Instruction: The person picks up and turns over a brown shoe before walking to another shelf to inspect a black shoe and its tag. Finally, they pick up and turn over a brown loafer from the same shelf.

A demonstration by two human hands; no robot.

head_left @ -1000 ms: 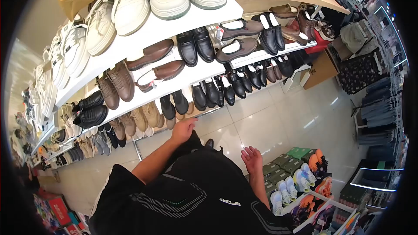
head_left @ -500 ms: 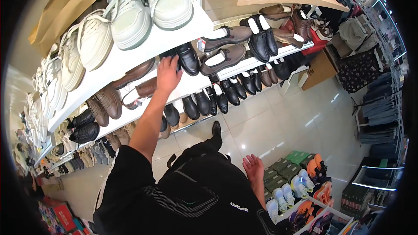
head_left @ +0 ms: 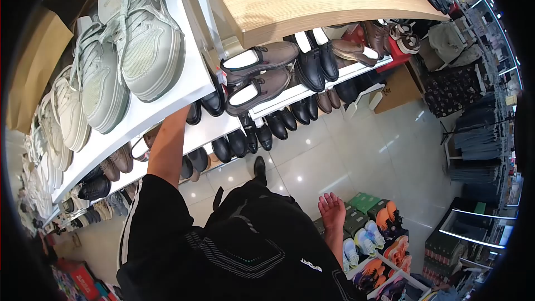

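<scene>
My left forearm (head_left: 169, 140) reaches up under the white upper shelf (head_left: 159, 108), which hides my left hand and its fingers. Close to where the arm disappears, a pair of black leather shoes (head_left: 213, 100) stands on the lower white shelf. Above it, pale grey-green sneakers (head_left: 150, 50) rest on the upper shelf. Held low at my right side, my right hand (head_left: 332, 210) has its palm turned up and its fingers apart, with nothing in it. Dark green shoeboxes (head_left: 365, 202) are just beyond this hand.
Brown slip-on shoes (head_left: 262, 58) and black loafers (head_left: 309, 67) fill the rack to the right. A wooden shelf edge (head_left: 334, 14) juts out above them. Colourful sneakers (head_left: 368, 237) stand by the boxes at lower right. Folded jeans (head_left: 473, 142) hang at far right.
My left hand, earlier visible at a black shoe, has gone out of sight under the upper shelf. The view has shifted, bringing the upper sneakers closer. My right hand stays low and open.
</scene>
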